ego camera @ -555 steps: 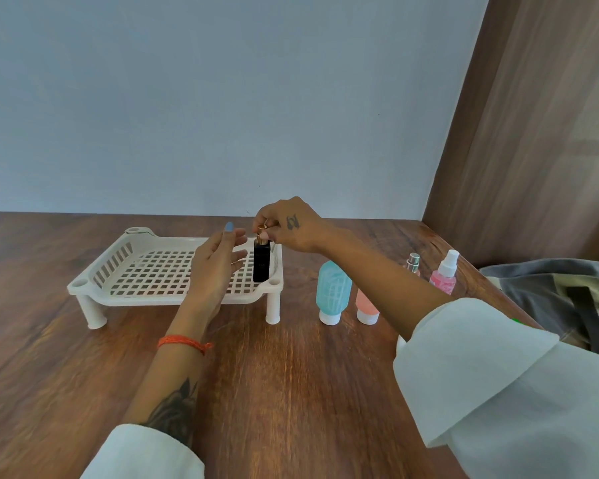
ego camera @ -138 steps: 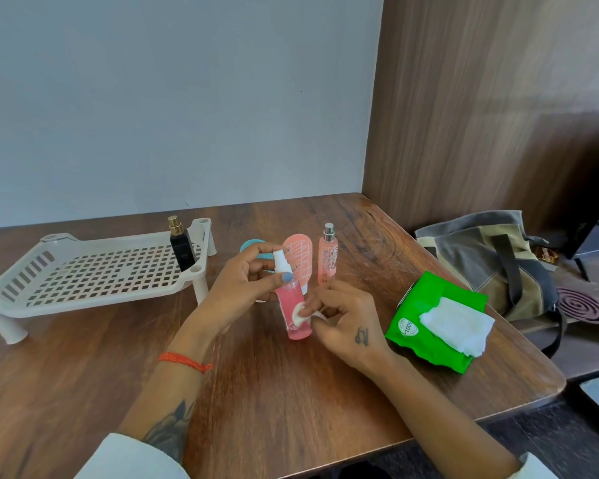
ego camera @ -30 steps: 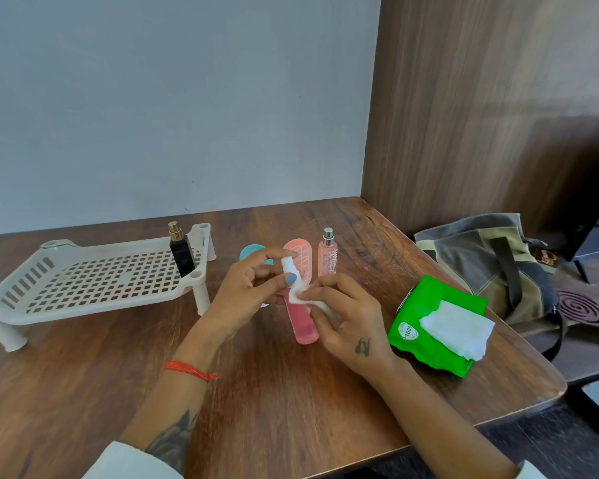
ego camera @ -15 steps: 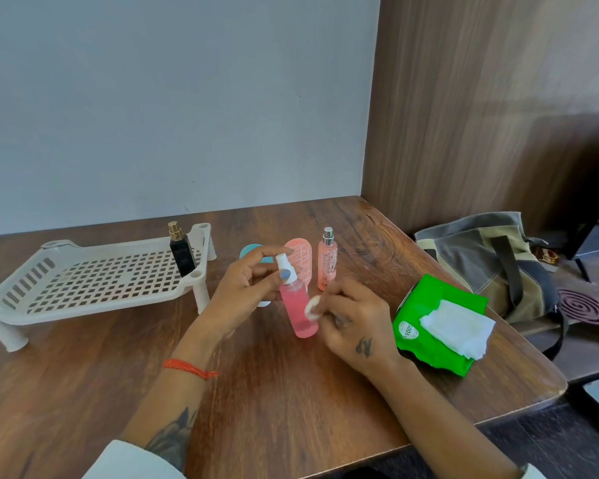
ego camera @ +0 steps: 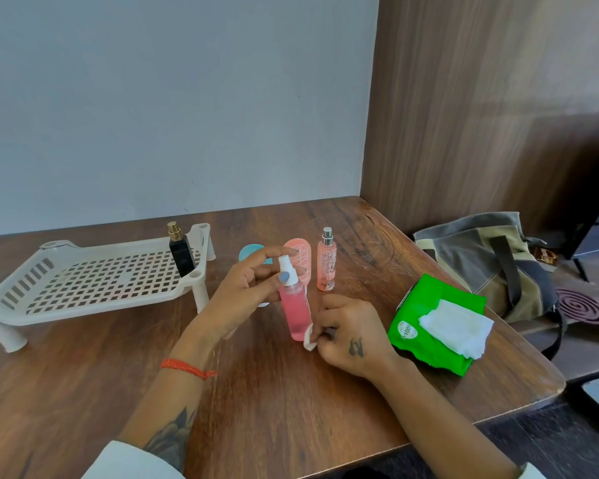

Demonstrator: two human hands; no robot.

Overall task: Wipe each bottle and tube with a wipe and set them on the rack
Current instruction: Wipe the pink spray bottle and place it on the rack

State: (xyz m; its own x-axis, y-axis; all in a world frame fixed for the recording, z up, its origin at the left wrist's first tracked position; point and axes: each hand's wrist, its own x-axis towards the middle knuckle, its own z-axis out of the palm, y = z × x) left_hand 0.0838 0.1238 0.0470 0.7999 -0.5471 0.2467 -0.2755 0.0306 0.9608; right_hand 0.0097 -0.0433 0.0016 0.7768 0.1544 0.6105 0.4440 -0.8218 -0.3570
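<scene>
My left hand (ego camera: 242, 292) grips the neck of a pink spray bottle (ego camera: 295, 312) with a white cap, held nearly upright just above the table. My right hand (ego camera: 350, 331) pinches a small white wipe (ego camera: 309, 338) against the bottle's lower end. A white slotted rack (ego camera: 94, 281) stands at the left, with a black bottle (ego camera: 181, 252) with a gold cap at its right end. Behind my left hand stand a blue tube (ego camera: 248, 252), mostly hidden, a salmon tube (ego camera: 300, 252) and a slim pink spray bottle (ego camera: 326, 264).
A green wipes pack (ego camera: 412, 323) with a white wipe sticking out lies at the right of the wooden table (ego camera: 291, 402). Past the table's right edge lie a grey and khaki bag (ego camera: 481, 257) and a purple coil (ego camera: 580, 305). A wood panel wall rises behind.
My right hand has slid the wipe down from the bottle's cap and middle to its lower end. My left hand has stood the bottle more upright.
</scene>
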